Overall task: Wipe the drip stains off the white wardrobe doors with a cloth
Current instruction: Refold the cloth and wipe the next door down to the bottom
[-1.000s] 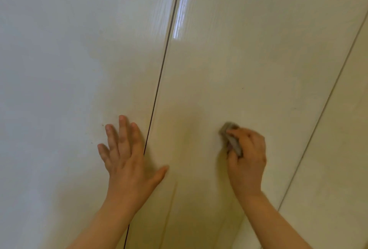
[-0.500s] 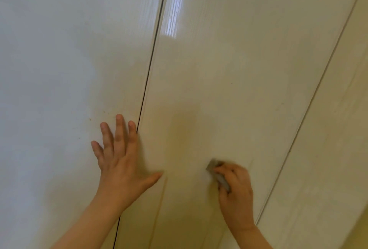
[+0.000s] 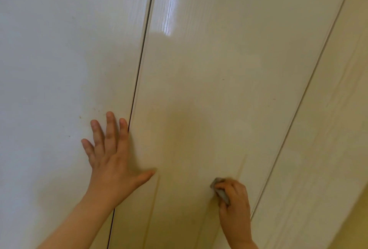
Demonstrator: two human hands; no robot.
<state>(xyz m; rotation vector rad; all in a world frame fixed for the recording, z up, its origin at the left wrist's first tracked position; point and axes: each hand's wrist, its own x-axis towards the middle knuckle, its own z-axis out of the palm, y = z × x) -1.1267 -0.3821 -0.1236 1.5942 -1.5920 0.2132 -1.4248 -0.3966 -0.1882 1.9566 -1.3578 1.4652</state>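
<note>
One grey cloth (image 3: 220,191) gripped in R hand (image 3: 236,205) on wardrobe doors (image 3: 209,73), L hand (image 3: 111,161) flat, fingers spread

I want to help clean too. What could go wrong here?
1. The bare left hand presses flat on the glossy left door, so it may leave finger marks.
2. Its fingers lie right beside the gap at that door's edge; if a door moved, they might get pinched.
3. The right hand grips a small bunched cloth, so it could miss the streak below the left thumb.
</note>
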